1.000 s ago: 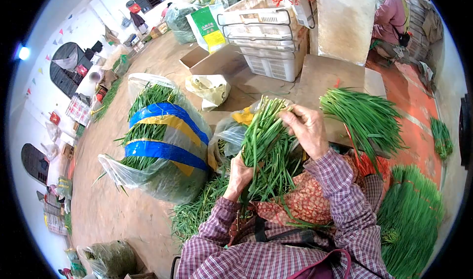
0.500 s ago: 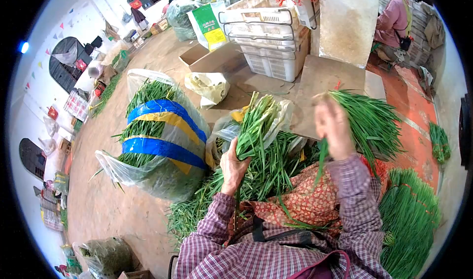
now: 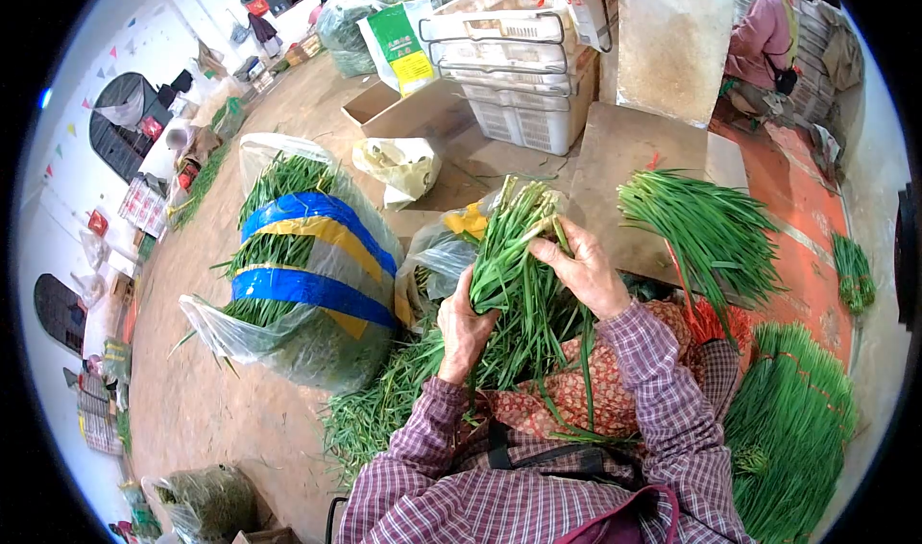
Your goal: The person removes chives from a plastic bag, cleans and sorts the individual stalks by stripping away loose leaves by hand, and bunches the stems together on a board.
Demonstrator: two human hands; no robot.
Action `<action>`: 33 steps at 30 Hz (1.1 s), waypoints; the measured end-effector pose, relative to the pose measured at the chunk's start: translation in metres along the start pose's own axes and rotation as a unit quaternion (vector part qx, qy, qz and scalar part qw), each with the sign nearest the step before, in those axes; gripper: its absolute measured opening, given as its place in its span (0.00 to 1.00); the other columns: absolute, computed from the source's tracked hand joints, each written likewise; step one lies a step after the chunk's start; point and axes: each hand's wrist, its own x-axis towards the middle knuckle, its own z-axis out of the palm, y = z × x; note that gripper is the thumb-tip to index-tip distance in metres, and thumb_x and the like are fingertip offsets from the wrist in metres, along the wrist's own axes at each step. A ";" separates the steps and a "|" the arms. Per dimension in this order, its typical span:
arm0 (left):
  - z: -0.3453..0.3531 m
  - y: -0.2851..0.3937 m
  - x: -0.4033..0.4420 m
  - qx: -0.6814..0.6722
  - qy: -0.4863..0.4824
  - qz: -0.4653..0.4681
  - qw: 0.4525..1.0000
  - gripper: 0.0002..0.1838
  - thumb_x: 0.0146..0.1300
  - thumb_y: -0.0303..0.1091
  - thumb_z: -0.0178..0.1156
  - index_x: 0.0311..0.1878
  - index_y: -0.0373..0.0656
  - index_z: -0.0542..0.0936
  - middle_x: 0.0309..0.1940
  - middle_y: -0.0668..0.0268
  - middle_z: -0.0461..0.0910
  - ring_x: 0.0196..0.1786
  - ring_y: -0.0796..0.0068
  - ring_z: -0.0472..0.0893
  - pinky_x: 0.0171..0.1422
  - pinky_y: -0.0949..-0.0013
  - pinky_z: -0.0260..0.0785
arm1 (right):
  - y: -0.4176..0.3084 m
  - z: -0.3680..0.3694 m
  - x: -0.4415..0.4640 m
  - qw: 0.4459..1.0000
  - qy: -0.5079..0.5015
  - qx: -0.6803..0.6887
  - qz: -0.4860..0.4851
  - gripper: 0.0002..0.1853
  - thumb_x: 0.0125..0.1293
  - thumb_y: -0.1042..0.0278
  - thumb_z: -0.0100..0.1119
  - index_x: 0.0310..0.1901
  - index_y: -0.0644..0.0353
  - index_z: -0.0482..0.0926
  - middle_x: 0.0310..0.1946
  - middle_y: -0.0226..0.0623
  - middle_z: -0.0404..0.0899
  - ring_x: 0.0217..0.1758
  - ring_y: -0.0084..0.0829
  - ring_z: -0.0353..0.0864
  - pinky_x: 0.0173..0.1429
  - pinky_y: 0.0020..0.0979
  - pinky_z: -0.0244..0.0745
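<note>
In the middle, my left hand (image 3: 465, 327) is wrapped round a bunch of garlic chives (image 3: 501, 256), whose pale stem ends point up and away from me. My right hand (image 3: 590, 273) has its thumb and fingers closed on stems at the bunch's upper right side, with several long leaves hanging below it. On a flat board (image 3: 615, 174) to the right rests another pile of garlic chives (image 3: 706, 222), its leaves drooping over the near edge. Loose greens (image 3: 384, 424) lie heaped below my hands, partly hidden by my sleeves and lap.
A clear bag with blue and yellow stripes (image 3: 317, 299), stuffed with greens, stands to the left. Tied bundles of chives (image 3: 792, 429) lie at lower right, near red ties (image 3: 706, 325). Stacked white crates (image 3: 523, 112) stand beyond. A person in pink (image 3: 759, 45) sits at upper right.
My right hand has moved left from the chives on the board to the bunch in my left hand, and now pinches stems there. My left hand keeps its hold.
</note>
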 end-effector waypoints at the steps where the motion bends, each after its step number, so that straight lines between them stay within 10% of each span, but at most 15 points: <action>1: 0.003 -0.003 0.000 0.004 0.011 0.002 1.000 0.37 0.44 0.30 0.70 0.62 0.46 0.69 0.38 0.54 0.83 0.40 0.53 0.83 0.45 0.58 0.74 | -0.001 -0.002 -0.004 0.997 -0.002 -0.026 0.072 0.13 0.70 0.60 0.55 0.47 0.60 0.77 0.33 0.25 0.79 0.34 0.16 0.74 0.39 0.22 0.72; 5: 0.014 0.001 -0.002 -0.057 0.014 -0.012 0.998 0.36 0.46 0.31 0.70 0.62 0.45 0.69 0.37 0.53 0.84 0.40 0.55 0.84 0.44 0.60 0.75 | 0.003 0.012 -0.008 0.983 0.054 0.137 0.113 0.11 0.73 0.58 0.50 0.48 0.55 0.71 0.28 0.22 0.73 0.22 0.11 0.66 0.20 0.16 0.58; 14: 0.025 0.005 -0.005 -0.013 0.026 -0.017 0.999 0.38 0.44 0.35 0.72 0.62 0.47 0.69 0.34 0.53 0.83 0.38 0.53 0.83 0.42 0.58 0.74 | -0.003 0.010 -0.012 0.968 0.099 0.198 0.119 0.17 0.73 0.56 0.51 0.57 0.54 0.73 0.29 0.18 0.70 0.21 0.09 0.60 0.21 0.13 0.55; 22: 0.019 -0.004 -0.002 -0.016 0.030 -0.026 0.999 0.37 0.44 0.34 0.72 0.61 0.46 0.70 0.36 0.53 0.83 0.39 0.51 0.83 0.44 0.59 0.75 | -0.021 -0.008 -0.009 0.986 0.158 0.037 0.025 0.18 0.71 0.47 0.49 0.36 0.53 0.78 0.23 0.21 0.71 0.15 0.12 0.59 0.12 0.18 0.50; 27: 0.001 -0.029 0.000 -0.354 -0.040 -0.184 0.916 0.23 0.50 0.25 0.69 0.52 0.39 0.78 0.39 0.68 0.82 0.39 0.77 0.80 0.46 0.71 0.74 | -0.112 -0.070 -0.021 0.953 0.274 0.043 -0.121 0.19 0.74 0.48 0.44 0.46 0.56 0.76 0.28 0.25 0.74 0.22 0.13 0.63 0.25 0.19 0.57; 33: -0.028 -0.027 -0.005 -0.456 -0.109 -0.277 0.839 0.16 0.50 0.24 0.66 0.45 0.37 0.78 0.33 0.65 0.82 0.32 0.73 0.81 0.36 0.70 0.78 | -0.103 -0.070 -0.025 0.955 0.212 -0.169 -0.117 0.18 0.74 0.50 0.43 0.42 0.56 0.75 0.28 0.24 0.74 0.29 0.15 0.75 0.29 0.19 0.71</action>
